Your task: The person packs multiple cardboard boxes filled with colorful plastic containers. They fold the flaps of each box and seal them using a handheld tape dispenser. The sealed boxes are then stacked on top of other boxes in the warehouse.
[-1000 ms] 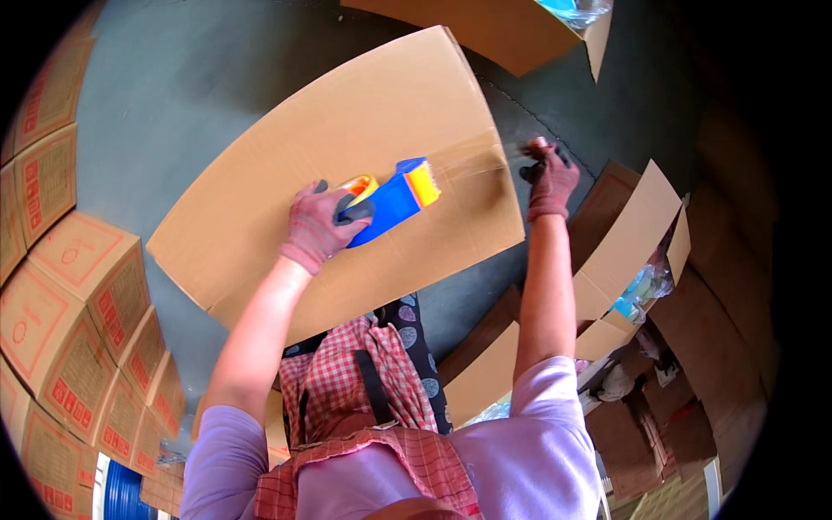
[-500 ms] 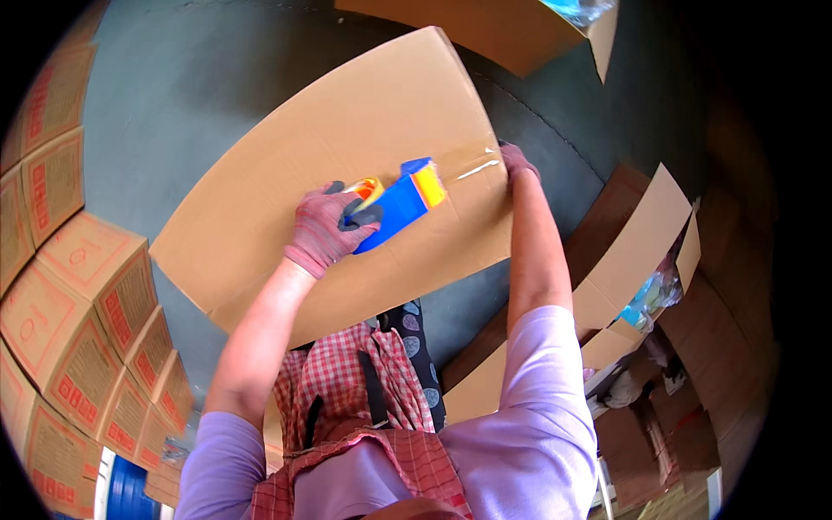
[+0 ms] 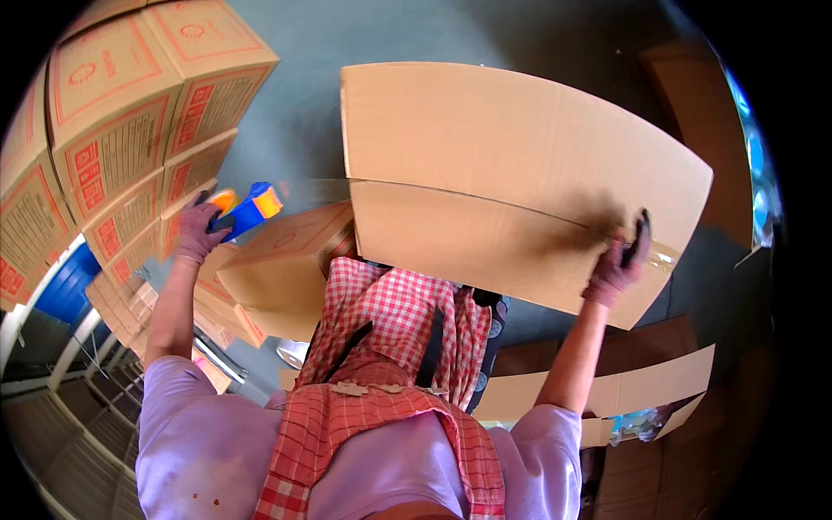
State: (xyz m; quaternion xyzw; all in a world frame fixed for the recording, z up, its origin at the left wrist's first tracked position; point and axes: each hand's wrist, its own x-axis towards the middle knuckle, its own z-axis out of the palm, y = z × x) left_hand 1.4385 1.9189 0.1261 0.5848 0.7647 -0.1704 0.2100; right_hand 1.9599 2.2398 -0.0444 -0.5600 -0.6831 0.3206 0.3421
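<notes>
A large brown cardboard box (image 3: 485,130) stands in front of me, its two top flaps meeting along a seam. My left hand (image 3: 199,230), in a reddish glove with dark fingertips, is closed around a blue tape dispenser (image 3: 246,220) with a yellow-orange front. It is held off the box, beyond its left end. A faint translucent strip seems to stretch from the dispenser to the box. My right hand (image 3: 614,270), gloved alike, is over the box's right part with fingers apart, holding nothing. Near it, a short piece of shiny tape (image 3: 663,257) lies across the seam's right end.
Printed cartons (image 3: 121,113) are stacked at the left. Another carton (image 3: 290,269) sits between my left arm and the box. An open box (image 3: 641,390) with plastic-wrapped contents lies at the lower right; another open box (image 3: 711,130) is at the far right. A blue drum-like object (image 3: 65,290) is at left.
My left hand has carried the tape dispenser from above the box out past its left end. My right hand has moved from the box's right edge onto its top. The view has turned left.
</notes>
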